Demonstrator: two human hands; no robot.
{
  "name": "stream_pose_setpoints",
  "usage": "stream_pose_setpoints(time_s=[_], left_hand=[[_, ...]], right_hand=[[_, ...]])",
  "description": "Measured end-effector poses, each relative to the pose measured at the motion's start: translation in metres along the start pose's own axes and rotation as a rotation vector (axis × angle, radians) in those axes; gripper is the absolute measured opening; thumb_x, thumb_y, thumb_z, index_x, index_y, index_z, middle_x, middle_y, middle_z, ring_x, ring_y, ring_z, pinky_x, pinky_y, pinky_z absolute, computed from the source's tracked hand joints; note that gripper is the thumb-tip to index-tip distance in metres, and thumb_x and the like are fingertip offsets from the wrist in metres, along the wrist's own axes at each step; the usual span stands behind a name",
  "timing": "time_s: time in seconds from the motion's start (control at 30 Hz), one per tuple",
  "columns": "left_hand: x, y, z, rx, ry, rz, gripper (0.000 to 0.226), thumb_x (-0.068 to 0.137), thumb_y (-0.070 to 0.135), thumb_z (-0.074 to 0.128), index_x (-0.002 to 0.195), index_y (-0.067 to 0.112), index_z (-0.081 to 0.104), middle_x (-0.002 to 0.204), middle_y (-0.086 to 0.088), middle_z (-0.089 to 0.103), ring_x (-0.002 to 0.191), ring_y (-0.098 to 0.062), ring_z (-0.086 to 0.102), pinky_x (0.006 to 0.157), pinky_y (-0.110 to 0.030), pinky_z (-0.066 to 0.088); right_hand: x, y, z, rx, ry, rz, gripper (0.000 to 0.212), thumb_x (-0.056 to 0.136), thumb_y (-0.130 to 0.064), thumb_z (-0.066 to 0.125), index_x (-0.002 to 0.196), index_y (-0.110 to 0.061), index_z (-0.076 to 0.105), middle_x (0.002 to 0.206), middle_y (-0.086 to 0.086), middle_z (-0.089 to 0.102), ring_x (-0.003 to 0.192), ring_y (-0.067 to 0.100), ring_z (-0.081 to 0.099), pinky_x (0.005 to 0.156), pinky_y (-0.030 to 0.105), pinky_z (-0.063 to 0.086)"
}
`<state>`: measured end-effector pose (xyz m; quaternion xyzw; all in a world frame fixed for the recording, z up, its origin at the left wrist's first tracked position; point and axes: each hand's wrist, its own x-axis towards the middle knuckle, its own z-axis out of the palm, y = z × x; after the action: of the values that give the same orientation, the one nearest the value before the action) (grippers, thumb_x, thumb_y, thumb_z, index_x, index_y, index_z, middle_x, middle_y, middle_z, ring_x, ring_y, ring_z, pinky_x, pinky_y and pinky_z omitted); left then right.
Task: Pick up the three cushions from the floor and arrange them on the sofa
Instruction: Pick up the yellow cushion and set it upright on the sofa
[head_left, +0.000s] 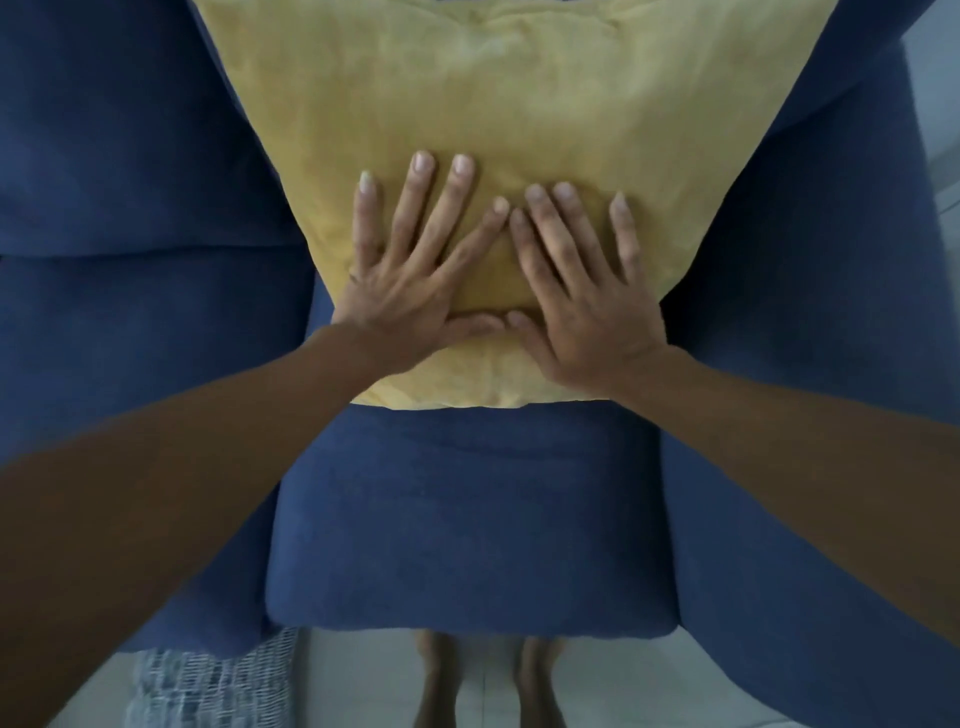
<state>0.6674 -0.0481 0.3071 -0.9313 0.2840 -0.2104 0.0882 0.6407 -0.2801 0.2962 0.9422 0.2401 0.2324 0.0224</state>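
A yellow cushion (519, 104) leans upright against the backrest of the blue sofa (457, 519), its lower edge resting on the seat. My left hand (410, 270) lies flat on the cushion's lower middle with fingers spread. Beside it, my right hand (582, 296) presses flat on the same area, fingers apart, thumbs nearly touching. Neither hand grips the fabric. No other cushion is in view.
The sofa's armrest (810, 415) rises on the right, and another seat section (130, 338) extends to the left. A pale patterned rug (208, 686) lies on the tiled floor at the lower left. My bare feet (488, 680) stand at the sofa's front edge.
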Motion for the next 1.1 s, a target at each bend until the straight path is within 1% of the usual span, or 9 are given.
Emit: stream_pose_setpoints(time_s=[0.13,0.3,0.4,0.47,0.53,0.63,0.83,1.0,1.1], left_hand=[[0.013,-0.02,0.01,0.117,0.007,0.004,0.104,0.094,0.085,0.048,0.171,0.021,0.02,0.166,-0.03,0.042,0.149,-0.056,0.044,0.115,-0.077,0.033],[-0.007,-0.04,0.015,-0.064,-0.043,-0.262,0.097,0.101,0.08,0.034,0.169,0.012,0.023,0.168,-0.041,0.027,0.154,-0.064,0.026,0.124,-0.075,0.016],[-0.034,-0.036,0.012,-0.429,-0.009,-0.582,0.094,0.106,0.067,0.042,0.17,0.004,0.016,0.174,-0.039,0.008,0.161,-0.059,0.006,0.13,-0.065,0.0],[-0.047,-0.026,0.009,-0.78,0.07,-0.86,0.085,0.108,0.057,0.036,0.172,0.007,0.011,0.18,-0.023,0.006,0.167,-0.039,0.007,0.136,-0.052,0.005],[-0.053,-0.025,0.013,-1.118,0.056,-1.206,0.083,0.104,0.066,0.028,0.173,0.021,0.016,0.179,-0.002,0.023,0.164,-0.02,0.023,0.135,-0.042,0.018],[-0.042,-0.036,0.019,-1.435,-0.057,-1.539,0.102,0.077,0.099,0.028,0.162,0.044,0.042,0.162,0.017,0.052,0.151,-0.013,0.045,0.131,-0.049,0.028],[0.004,-0.041,0.019,-1.535,-0.077,-1.51,0.078,0.102,0.081,0.014,0.159,0.041,0.049,0.153,0.013,0.061,0.141,-0.017,0.054,0.13,-0.049,0.034],[-0.008,-0.047,0.018,-1.487,-0.04,-1.533,0.078,0.097,0.084,0.017,0.147,0.043,0.061,0.145,0.013,0.068,0.137,-0.016,0.059,0.128,-0.048,0.038],[-0.024,-0.037,0.016,-1.466,-0.111,-1.571,0.072,0.096,0.087,0.016,0.13,0.049,0.067,0.136,0.019,0.07,0.136,-0.013,0.058,0.129,-0.045,0.034]], right_hand=[[0.01,0.025,0.005,-0.038,-0.07,0.099,0.079,0.111,-0.055,0.041,0.17,-0.005,0.025,0.177,0.018,0.025,0.164,0.034,0.024,0.128,0.069,0.02],[0.002,0.037,-0.001,0.107,-0.046,0.451,0.079,0.111,-0.052,0.041,0.172,-0.007,0.019,0.179,0.02,0.016,0.166,0.035,0.016,0.129,0.066,0.004],[-0.024,0.044,0.002,0.49,0.052,0.852,0.072,0.113,-0.046,0.042,0.172,-0.01,0.019,0.178,0.012,0.022,0.164,0.024,0.025,0.131,0.055,0.017],[-0.034,0.052,0.004,0.877,0.04,1.07,0.062,0.114,-0.048,0.036,0.167,-0.015,0.034,0.163,-0.003,0.047,0.146,0.01,0.048,0.125,0.04,0.037],[-0.032,0.056,0.003,1.115,-0.018,1.312,0.061,0.113,-0.057,0.028,0.157,-0.022,0.052,0.145,-0.012,0.062,0.128,0.002,0.059,0.119,0.034,0.044],[-0.027,0.06,0.013,1.312,-0.172,1.542,0.067,0.11,-0.069,0.022,0.155,-0.03,0.055,0.153,-0.006,0.061,0.132,0.011,0.058,0.126,0.041,0.039],[-0.018,0.049,0.015,1.433,-0.331,1.577,0.082,0.099,-0.086,0.014,0.152,-0.041,0.057,0.151,-0.006,0.063,0.138,0.019,0.057,0.125,0.055,0.037],[-0.017,0.051,0.008,1.374,-0.319,1.597,0.08,0.104,-0.078,0.007,0.157,-0.036,0.05,0.159,-0.001,0.056,0.144,0.022,0.052,0.127,0.054,0.033],[-0.023,0.05,0.013,1.285,-0.455,1.634,0.082,0.105,-0.076,0.007,0.166,-0.031,0.037,0.168,0.002,0.046,0.155,0.028,0.04,0.126,0.053,0.029]])
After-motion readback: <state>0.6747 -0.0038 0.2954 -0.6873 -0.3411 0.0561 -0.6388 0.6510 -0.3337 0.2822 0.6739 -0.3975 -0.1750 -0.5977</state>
